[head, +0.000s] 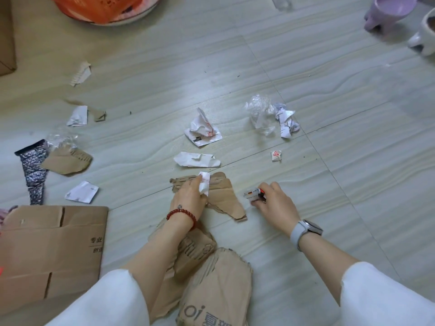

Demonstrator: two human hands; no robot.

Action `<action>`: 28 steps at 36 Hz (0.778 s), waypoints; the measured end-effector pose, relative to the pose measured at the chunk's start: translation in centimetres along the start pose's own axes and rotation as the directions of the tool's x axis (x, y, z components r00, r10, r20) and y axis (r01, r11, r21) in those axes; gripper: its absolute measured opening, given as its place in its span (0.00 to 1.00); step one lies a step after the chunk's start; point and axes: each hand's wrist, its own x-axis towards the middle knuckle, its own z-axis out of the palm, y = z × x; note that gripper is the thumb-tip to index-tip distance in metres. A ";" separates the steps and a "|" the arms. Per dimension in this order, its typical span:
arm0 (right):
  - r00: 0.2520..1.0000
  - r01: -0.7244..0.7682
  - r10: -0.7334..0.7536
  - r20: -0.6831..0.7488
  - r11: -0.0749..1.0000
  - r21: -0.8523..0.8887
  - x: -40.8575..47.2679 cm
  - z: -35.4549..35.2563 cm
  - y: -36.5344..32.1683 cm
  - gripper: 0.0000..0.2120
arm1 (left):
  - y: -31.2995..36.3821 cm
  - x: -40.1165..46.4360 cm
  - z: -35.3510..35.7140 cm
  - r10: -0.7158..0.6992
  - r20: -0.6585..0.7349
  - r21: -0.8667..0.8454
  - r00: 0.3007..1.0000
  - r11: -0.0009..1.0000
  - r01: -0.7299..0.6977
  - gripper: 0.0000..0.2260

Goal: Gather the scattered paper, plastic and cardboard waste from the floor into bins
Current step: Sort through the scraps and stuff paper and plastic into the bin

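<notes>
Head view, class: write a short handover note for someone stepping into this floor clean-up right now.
Left hand pinches a white paper scrap over a torn cardboard piece. Right hand holds a small printed wrapper. No bin shows for certain; an orange container sits at the top edge.
Done: nothing visibly binned.
Left: crumpled papers, clear plastic, small sachet, cardboard near the knees.

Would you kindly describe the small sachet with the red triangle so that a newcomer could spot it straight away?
Start at the crumpled clear plastic wrap lying with white paper strips on the floor, right of centre. Come straight toward the person, just past the tile seam, to the small white sachet lying alone, beyond the right hand. Unlike the crumpled white scraps nearby, it is a tiny, flat packet bearing a red triangle.
</notes>
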 end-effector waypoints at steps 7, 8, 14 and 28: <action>0.997 -0.050 0.058 -0.048 0.987 0.154 -1.3 -0.6 -2.3 0.10 | -2.2 -0.2 -1.1 -0.043 0.038 0.087 0.998 0.995 0.040 0.24; 0.997 -0.055 0.063 -0.048 0.986 0.156 -1.5 -0.7 -2.6 0.09 | -2.2 -0.3 -1.3 -0.015 0.026 0.116 1.000 0.993 0.012 0.20; 0.996 -0.038 0.056 -0.075 0.973 0.229 -2.7 -1.2 -4.3 0.08 | -2.4 -1.8 -2.5 0.125 -0.076 0.192 0.989 0.975 -0.109 0.12; 0.948 0.318 -0.253 -0.193 0.733 0.601 -4.4 -9.3 -23.4 0.04 | -2.9 -6.0 -24.6 0.232 -0.485 -0.004 0.843 0.964 -0.267 0.07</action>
